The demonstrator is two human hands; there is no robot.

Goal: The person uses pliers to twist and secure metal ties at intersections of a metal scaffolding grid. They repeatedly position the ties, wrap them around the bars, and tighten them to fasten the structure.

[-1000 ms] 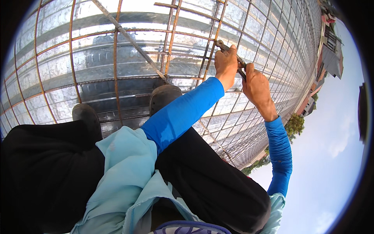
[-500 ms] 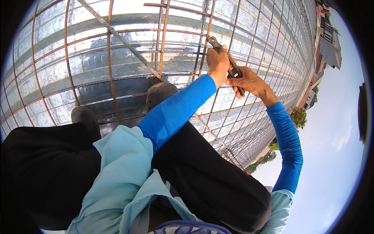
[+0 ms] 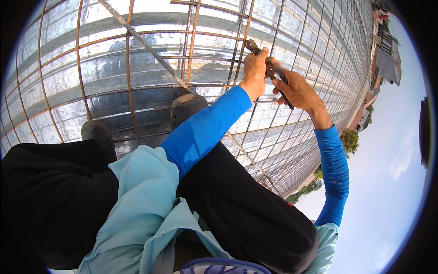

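Observation:
A pair of dark steel pincers [image 3: 286, 99] slants across the rebar mesh, its jaws up against a crossing of rusty bars. My left hand [image 3: 254, 75] is closed round the tool just below the jaws; whether a wire is also in those fingers is hidden. Lower down, my right hand [image 3: 299, 93] grips the handles, which stand slightly apart. Part of the right fingers is blurred.
Rusty rebar mesh [image 3: 129, 68] spreads over shiny corrugated metal decking [image 3: 155, 50]. A diagonal bar [image 3: 150, 50] crosses it at the left. My dark shoes [image 3: 187, 107] rest among the bars. Buildings [image 3: 387, 59] and trees [image 3: 350, 140] stand beyond the right edge.
My right hand has moved up the handles toward my left hand, and the handles have spread apart. My left hand has shifted slightly, staying by the same bar crossing.

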